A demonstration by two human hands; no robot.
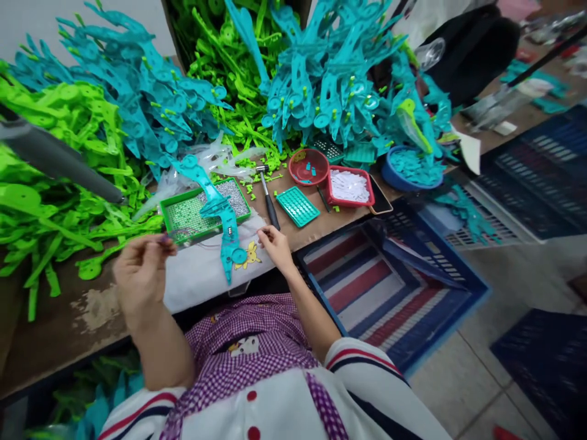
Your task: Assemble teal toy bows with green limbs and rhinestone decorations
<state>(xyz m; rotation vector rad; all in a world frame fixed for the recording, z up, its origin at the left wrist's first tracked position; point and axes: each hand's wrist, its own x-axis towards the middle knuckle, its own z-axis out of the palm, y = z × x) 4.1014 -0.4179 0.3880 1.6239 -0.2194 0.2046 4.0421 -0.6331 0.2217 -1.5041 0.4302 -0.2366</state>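
My left hand (pixel 141 272) is raised over the left end of a white cloth (pixel 192 278), its fingertips pinched on a small dark purplish part (pixel 164 239). Thin wires (pixel 195 233) seem to trail from it toward the middle; they are blurred. A long turquoise plastic piece (pixel 225 223) lies between my hands, across the cloth and a green tray (pixel 183 214) of small metal bits. To its right, my right hand (pixel 274 245) is closed in a pinch near the cloth's yellow printed figure. Whatever those fingers hold is too small to make out.
A hammer (pixel 269 198), a teal grid tray (pixel 298 206), a red bowl (pixel 308 166), a red basket of white pieces (pixel 349 186) and a blue bowl (pixel 413 168) stand beyond my right hand. Turquoise (pixel 330 79) and lime-green piles (pixel 59 122) rise behind. A blue crate (pixel 389 275) is at right.
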